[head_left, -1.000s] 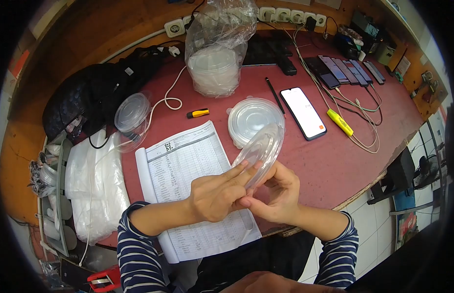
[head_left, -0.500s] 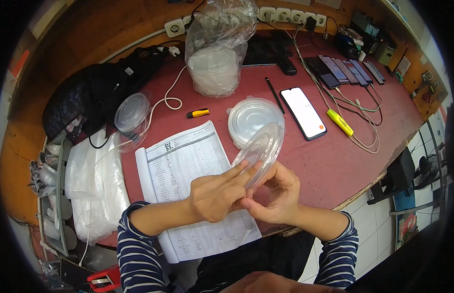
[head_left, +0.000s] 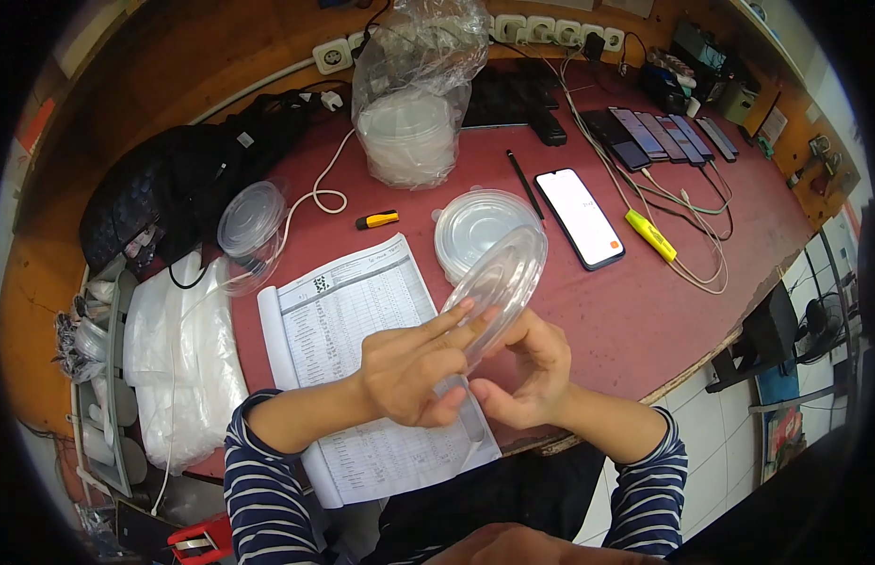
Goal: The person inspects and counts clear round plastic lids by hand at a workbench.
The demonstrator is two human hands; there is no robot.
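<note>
While both hands are raised over the near edge of the tabletop (head_left: 635, 348), the left hand (head_left: 409, 372) holds a clear plastic lid (head_left: 506, 282) with its outstretched fingers, its thumb standing clear of the rim. The right hand (head_left: 532, 372) has bent fingers at the lid's lower right side and its thumb apart from them; whether it grips the lid, I cannot tell. The lid is tilted steeply in the air (its upper part hides some of what lies behind). Below the hands, printed sheets (head_left: 362, 306) lie at the near edge and reach past it. To their left, toward the near left corner, rests a folded heap of clear plastic (head_left: 188, 377). Just behind the lid, around the middle of the tabletop, sits a round clear stack (head_left: 475, 226). To its right lie a phone (head_left: 579, 217) with a lit screen and, nearer the right edge, a yellow marker (head_left: 651, 235). A yellow-and-black cutter (head_left: 376, 219) lies left of the stack, and a dark stylus (head_left: 525, 185) stretches between stack and phone. Farther off, a black bag (head_left: 193, 169) fills the far left corner, a clear bag of containers (head_left: 409, 137) stands near the far edge, and a row of phones (head_left: 661, 137) lies toward the far right corner.
</note>
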